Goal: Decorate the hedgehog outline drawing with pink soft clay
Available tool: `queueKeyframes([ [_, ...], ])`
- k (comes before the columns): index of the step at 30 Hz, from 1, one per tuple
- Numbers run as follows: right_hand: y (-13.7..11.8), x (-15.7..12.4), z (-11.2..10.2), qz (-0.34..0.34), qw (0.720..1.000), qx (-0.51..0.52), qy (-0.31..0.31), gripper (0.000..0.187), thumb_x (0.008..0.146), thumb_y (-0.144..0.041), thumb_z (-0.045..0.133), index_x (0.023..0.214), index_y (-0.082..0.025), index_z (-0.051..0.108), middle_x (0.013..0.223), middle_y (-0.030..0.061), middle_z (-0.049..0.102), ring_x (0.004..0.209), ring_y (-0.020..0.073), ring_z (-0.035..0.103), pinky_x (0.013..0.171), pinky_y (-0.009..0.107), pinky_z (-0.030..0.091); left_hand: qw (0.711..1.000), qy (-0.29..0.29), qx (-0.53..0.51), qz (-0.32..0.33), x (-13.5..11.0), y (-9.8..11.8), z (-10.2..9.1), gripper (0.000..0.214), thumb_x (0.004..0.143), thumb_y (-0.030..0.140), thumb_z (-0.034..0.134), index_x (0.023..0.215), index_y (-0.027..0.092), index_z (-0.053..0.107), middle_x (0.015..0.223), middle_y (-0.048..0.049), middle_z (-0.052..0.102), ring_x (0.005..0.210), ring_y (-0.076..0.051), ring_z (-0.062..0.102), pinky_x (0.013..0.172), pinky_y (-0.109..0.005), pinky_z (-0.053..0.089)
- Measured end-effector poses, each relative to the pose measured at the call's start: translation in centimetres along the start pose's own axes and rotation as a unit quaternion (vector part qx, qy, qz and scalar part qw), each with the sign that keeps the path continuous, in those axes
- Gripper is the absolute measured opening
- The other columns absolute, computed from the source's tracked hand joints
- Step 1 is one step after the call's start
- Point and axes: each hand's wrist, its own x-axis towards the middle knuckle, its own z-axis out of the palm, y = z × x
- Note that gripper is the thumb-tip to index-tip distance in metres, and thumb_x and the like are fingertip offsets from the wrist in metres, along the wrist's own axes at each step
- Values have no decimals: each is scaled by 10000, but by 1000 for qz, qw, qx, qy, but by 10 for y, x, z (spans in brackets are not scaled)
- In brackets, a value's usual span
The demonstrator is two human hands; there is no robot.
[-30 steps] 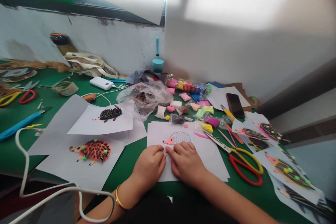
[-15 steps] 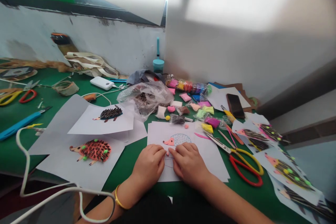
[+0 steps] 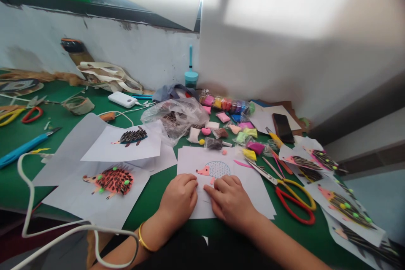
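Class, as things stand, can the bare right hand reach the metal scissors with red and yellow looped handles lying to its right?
Probably yes: the bare right hand is near the red-and-yellow-handled metal scissors, with only flat white paper and green tabletop showing between.

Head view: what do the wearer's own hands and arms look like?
Left hand: ungloved, with a smooth, slim gold-coloured bangle at the wrist. Right hand: ungloved, wrist unadorned. No sleeves show on either forearm.
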Motion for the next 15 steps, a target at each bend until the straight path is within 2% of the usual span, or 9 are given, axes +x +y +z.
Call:
queueKeyframes([
  [5,-6,11,4,2,1000,-8,-5,435,877,-334,601,1298,-230,580,941,61,618,905,236,469,804,398,273,1000,3,9,0,0,0,1,206,837,76,507,938,153,668,1012,-94,686,949,-244,632,870,-433,555],
  [11,2,2,-2,-8,1000,1,16,240,911,-337,568,1127,-286,660,862,29,599,841,209,452,769,383,257,1000,3,14,9,-2,-2,2,212,833,74,515,947,148,678,1026,-100,685,952,-248,631,867,-434,556],
  [15,0,1,1,-11,1000,-4,12,348,892,-350,587,1229,-269,618,919,45,611,864,219,454,781,385,263,1000,9,16,3,-1,-2,3,213,834,77,515,945,153,680,1023,-100,688,954,-249,633,872,-433,555],
])
